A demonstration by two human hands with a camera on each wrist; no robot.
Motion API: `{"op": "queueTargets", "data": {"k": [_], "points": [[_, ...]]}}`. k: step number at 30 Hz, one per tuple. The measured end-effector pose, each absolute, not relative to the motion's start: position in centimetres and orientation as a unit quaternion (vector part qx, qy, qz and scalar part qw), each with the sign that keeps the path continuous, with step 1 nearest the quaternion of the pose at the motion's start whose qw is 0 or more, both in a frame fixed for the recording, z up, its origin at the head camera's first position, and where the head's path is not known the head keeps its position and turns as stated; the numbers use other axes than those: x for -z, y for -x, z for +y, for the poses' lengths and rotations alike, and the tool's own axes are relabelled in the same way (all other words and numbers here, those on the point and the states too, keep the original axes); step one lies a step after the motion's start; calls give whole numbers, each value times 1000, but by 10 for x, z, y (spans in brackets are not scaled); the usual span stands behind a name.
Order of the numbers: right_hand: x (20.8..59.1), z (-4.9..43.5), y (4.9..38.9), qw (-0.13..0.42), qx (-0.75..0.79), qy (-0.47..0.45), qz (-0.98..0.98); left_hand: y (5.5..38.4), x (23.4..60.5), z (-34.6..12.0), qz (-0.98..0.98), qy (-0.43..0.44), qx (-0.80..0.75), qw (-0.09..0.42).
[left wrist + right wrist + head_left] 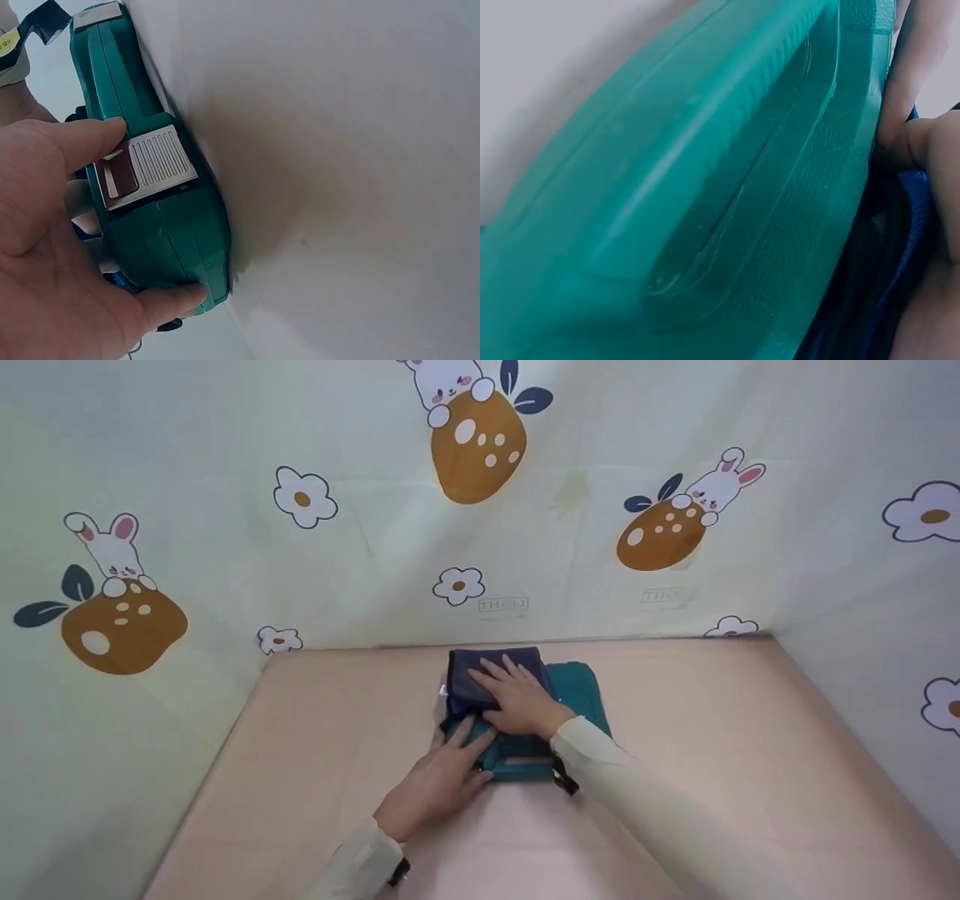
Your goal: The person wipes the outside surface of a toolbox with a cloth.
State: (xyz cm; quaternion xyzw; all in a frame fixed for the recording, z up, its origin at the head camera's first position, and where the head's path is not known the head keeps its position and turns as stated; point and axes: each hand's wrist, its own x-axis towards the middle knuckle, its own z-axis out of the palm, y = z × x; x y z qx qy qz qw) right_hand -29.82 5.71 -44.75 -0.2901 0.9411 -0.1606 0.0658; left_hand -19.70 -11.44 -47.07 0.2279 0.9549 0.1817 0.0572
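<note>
A green plastic carry case (pixel 581 690) lies flat on the table, its handle side towards me. On its left part rests a dark purple folded cloth pouch (pixel 463 664) with a blue inside edge. My right hand (pixel 517 701) lies spread over the pouch, fingers pointing away. At the case's near left corner is my left hand (pixel 435 780), fingers extended over the top. The left wrist view shows its thumb on the front side beside a silver and brown latch (pixel 161 159), with another finger at the corner. The handle (pixel 675 150) fills much of the right wrist view.
The table (pixel 322 780) has a pale pink-beige cover. Behind it and at both sides hang cloth walls (pixel 360 570) printed with rabbits and flowers. Dark straps (pixel 564 776) show at the sleeve cuffs.
</note>
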Motion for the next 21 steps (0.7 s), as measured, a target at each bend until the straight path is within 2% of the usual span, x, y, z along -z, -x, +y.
{"op": "queueTargets", "data": {"k": [11, 21], "points": [[447, 55, 299, 58, 145, 287, 945, 196, 474, -117, 950, -244, -191, 35], [447, 55, 300, 64, 148, 279, 947, 196, 474, -117, 954, -229, -188, 46]]}}
